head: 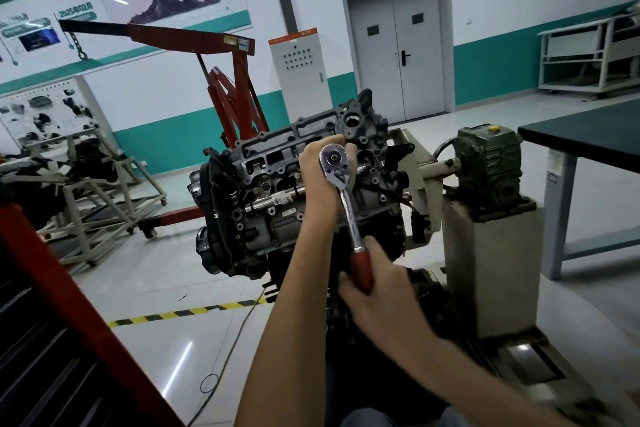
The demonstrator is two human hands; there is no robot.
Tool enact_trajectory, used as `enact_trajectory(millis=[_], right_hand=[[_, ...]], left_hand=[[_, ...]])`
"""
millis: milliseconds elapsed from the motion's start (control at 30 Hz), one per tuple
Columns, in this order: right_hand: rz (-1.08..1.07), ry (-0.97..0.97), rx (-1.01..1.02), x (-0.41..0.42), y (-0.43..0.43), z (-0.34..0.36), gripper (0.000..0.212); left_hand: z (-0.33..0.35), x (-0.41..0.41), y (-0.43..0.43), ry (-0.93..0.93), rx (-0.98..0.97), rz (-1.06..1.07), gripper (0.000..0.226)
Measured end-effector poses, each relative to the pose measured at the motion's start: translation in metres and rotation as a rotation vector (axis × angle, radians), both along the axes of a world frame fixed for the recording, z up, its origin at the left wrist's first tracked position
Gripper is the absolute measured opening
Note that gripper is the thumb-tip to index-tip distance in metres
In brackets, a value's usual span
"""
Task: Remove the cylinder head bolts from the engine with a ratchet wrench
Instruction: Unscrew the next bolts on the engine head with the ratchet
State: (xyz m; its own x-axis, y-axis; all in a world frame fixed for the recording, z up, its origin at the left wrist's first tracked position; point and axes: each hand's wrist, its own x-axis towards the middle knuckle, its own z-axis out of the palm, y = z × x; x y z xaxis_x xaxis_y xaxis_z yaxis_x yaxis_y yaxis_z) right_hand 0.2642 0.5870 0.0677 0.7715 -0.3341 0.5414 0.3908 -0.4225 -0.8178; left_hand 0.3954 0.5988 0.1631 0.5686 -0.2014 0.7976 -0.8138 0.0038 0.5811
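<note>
The ratchet wrench [341, 199] stands over the upper face of the engine [273, 184], towards its right end. Its long axis runs steeply through the view. The round chrome head is at the top, pointing up and away from the person. The chrome shank slants down and slightly right to a red grip at the near end. The flat back of the head, with its small switch, faces the camera.

The left hand [320, 177] is just behind and left of the head. Its fingers [330, 141] curl round under the head, holding the wrench there. What the head sits on is hidden by the hand, so a bolt beneath it is probable, not certain. The right hand [372, 282] grips the red handle, fingers wrapped round it and the thumb lying up along the shank. This hand is slightly blurred.

The engine is tilted, with its open top face turned towards the person. It is carried on a grey stand [488, 270] to the right, which has a green gearbox [490, 166] on top. A dark tabletop [585, 139] lies further right. Behind the engine stands a red engine crane [239, 87] with a grey cabinet [299, 69] and grey double doors [398, 55] beyond. Yellow-black tape [187, 312] crosses the floor, and a red frame [55, 274] fills the lower left corner.
</note>
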Motion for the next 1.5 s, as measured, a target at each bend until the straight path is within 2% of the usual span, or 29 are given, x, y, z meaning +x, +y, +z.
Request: enact_trajectory(millis=[67,133,300,367,433,533,667,700,767,833,933,1033,1100,1200,1300,1400,1433,1500], right_hand=[[0.035,-0.034,0.07,0.007,0.019,-0.004,0.032],[0.032,0.017,-0.023,0.005,0.003,0.003,0.028],[-0.001,0.118,-0.62,-0.014,-0.097,0.053,0.035],[-0.076,0.128,-0.845,-0.015,-0.127,0.076,0.035],[-0.146,0.13,-0.925,-0.012,-0.136,0.08,0.033],[-0.102,0.123,-0.656,-0.011,-0.102,0.045,0.022],[-0.052,0.022,-0.134,-0.004,-0.017,0.002,0.029],[-0.022,0.015,-0.046,0.0,-0.002,-0.002,0.03],[0.014,0.019,-0.008,0.005,0.006,-0.005,0.027],[-0.005,0.058,-0.161,0.0,-0.017,0.004,0.025],[-0.002,0.102,-0.585,-0.008,-0.083,0.039,0.025],[-0.093,0.108,-0.959,-0.008,-0.134,0.084,0.027],[-0.166,0.059,-1.04,-0.005,-0.143,0.089,0.021],[-0.114,0.06,-0.824,-0.004,-0.122,0.056,0.021],[-0.138,0.006,-0.454,-0.007,-0.069,0.018,0.023],[0.012,0.036,-0.064,-0.001,-0.006,-0.002,0.027],[0.055,0.028,-0.007,0.002,0.007,-0.005,0.027],[0.083,0.027,-0.02,0.005,0.009,-0.002,0.027]], left_hand=[[0.001,0.0,0.0,-0.038,0.026,0.045,0.051],[0.0,0.003,0.003,-0.021,0.026,0.02,0.05],[0.009,0.007,0.014,-0.039,0.187,-0.097,0.036],[0.012,0.008,0.015,-0.069,0.259,-0.106,0.032],[0.01,0.007,0.015,-0.049,0.27,-0.122,0.027],[0.003,0.008,0.015,-0.021,0.183,-0.122,0.042],[0.002,0.001,0.006,0.017,0.097,-0.117,0.047],[0.003,0.0,0.005,-0.003,0.092,-0.089,0.048],[0.003,-0.001,0.005,-0.025,0.085,-0.044,0.051],[0.001,0.002,0.01,-0.015,0.094,-0.053,0.048],[0.003,0.003,0.023,-0.034,0.146,-0.121,0.03],[0.009,0.002,0.024,-0.086,0.269,-0.153,0.031],[0.012,0.003,0.022,-0.1,0.313,-0.147,0.03],[0.009,0.004,0.02,-0.072,0.259,-0.14,0.04],[0.002,0.0,0.014,-0.015,0.099,-0.096,0.045],[0.0,-0.003,0.005,-0.063,0.058,-0.026,0.048],[0.001,-0.003,0.003,-0.074,0.057,-0.003,0.046],[0.002,0.0,0.002,-0.017,0.003,0.002,0.046]])
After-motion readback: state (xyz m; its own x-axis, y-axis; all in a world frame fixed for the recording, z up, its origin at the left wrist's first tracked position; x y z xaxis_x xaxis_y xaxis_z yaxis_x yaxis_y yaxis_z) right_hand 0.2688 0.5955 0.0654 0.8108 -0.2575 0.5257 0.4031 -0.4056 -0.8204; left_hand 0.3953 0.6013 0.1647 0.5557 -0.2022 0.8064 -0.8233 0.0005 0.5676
